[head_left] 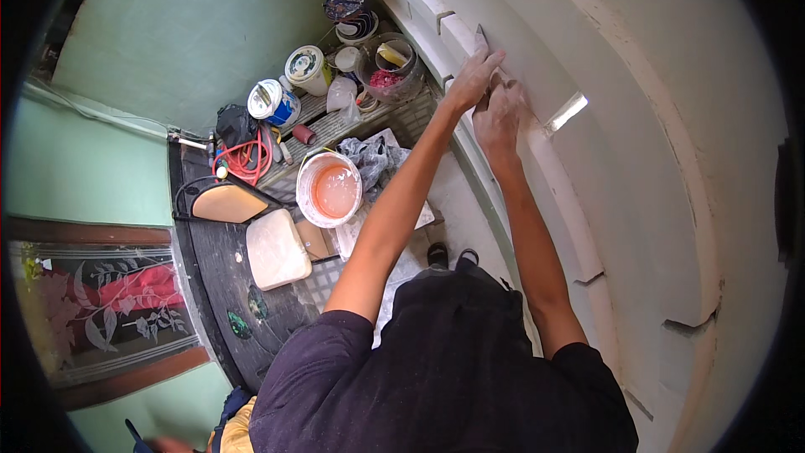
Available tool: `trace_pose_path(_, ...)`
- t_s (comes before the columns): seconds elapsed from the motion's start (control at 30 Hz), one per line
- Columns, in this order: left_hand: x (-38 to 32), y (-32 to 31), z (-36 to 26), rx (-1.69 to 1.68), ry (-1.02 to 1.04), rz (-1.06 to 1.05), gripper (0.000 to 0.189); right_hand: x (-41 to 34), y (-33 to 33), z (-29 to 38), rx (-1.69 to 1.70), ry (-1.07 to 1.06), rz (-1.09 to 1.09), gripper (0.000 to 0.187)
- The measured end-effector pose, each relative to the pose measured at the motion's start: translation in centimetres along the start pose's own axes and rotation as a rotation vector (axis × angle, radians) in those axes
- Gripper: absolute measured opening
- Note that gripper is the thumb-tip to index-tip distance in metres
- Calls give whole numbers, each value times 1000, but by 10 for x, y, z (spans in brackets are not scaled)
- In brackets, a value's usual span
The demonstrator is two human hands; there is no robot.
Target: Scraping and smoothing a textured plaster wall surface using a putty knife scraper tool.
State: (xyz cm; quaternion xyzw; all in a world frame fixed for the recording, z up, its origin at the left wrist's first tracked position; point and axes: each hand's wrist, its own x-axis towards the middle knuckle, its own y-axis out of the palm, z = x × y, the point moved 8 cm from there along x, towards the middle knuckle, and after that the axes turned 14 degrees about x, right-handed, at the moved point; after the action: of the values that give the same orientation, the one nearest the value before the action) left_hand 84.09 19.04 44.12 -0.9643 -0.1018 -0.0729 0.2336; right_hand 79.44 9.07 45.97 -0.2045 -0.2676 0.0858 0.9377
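My left hand [473, 80] is dusted white and holds a small pointed metal blade [481, 34], seemingly of a putty knife or scraper. The blade lies along the edge of a white ledge [458, 34] on the plastered wall [534, 63]. Close against the left hand, my right hand [497, 123] has its fingers curled at the same ledge. What lies under those fingers is hidden, as is most of the tool's handle. A short bright strip [566, 113] crosses the wall to the right of my hands.
Left of my arms stands a bucket [304, 192] with pinkish liquid, near a crumpled plastic bag [371, 160]. Lidded paint buckets [308, 69] and a clear tub [402, 91] line the back. A chair [229, 202], red hose [242, 170] and another person's yellow sleeve [236, 425] are at left.
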Motion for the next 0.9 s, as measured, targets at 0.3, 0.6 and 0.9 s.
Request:
trace_pose_path(0.3, -138, 56, -42, 297, 186, 158, 81, -110, -119, 10, 207, 181, -60, 38)
trace_pose_path(0.6, -192, 110, -96, 533, 445, 241, 63, -172, -191, -2, 147, 339, -19, 39)
trace_pose_path(0.9, -155, 97, -76, 642, 402, 120, 57, -124, -164, -14, 51, 238, 69, 36)
